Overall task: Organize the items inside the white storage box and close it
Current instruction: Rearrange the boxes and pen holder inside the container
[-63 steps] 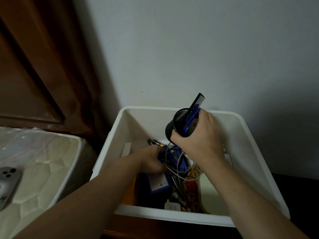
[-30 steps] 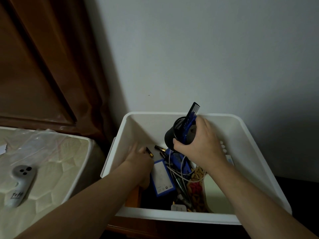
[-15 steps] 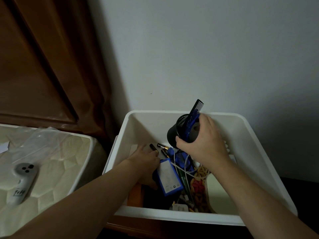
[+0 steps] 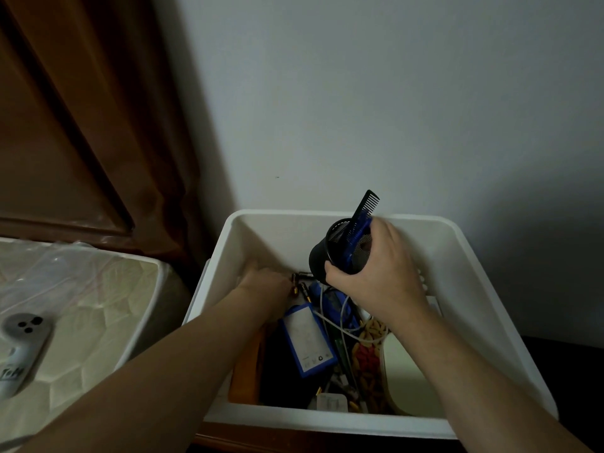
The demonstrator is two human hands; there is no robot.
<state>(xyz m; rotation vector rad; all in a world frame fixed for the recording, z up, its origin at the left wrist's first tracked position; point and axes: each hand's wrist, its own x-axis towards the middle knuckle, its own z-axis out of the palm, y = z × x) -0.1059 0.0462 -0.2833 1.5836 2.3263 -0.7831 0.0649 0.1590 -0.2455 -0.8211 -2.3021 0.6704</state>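
The open white plastic storage box point(image 4: 483, 289) is seen against the pale wall, its lid not in view. A black mesh cylindrical cup point(image 4: 340, 250) is clamped in the right hand point(image 4: 376, 276), tilted, held above the far middle of the box interior, with a blue and black plastic comb point(image 4: 361, 214) sticking out past the far rim. The left hand point(image 4: 264, 286) is placed low in the far-left corner of the box, next to small black gold-tipped plugs point(image 4: 300, 282); whether its fingers are closed on anything cannot be told.

The near floor of the box is crowded: a blue-edged flat rectangular pack point(image 4: 309, 341) lies tilted in the middle, an orange flat item point(image 4: 246, 371) just left of it, white cables point(image 4: 340, 322) draped over it, a clear bag of red and yellow pieces point(image 4: 367, 364) to its right, a cream rounded item point(image 4: 405, 374) near the right wall. Bare wall is left at the far left and far right of the box.

A grey handheld controller point(image 4: 19, 348) lies on the quilted cream surface point(image 4: 98, 308), well left of the box.
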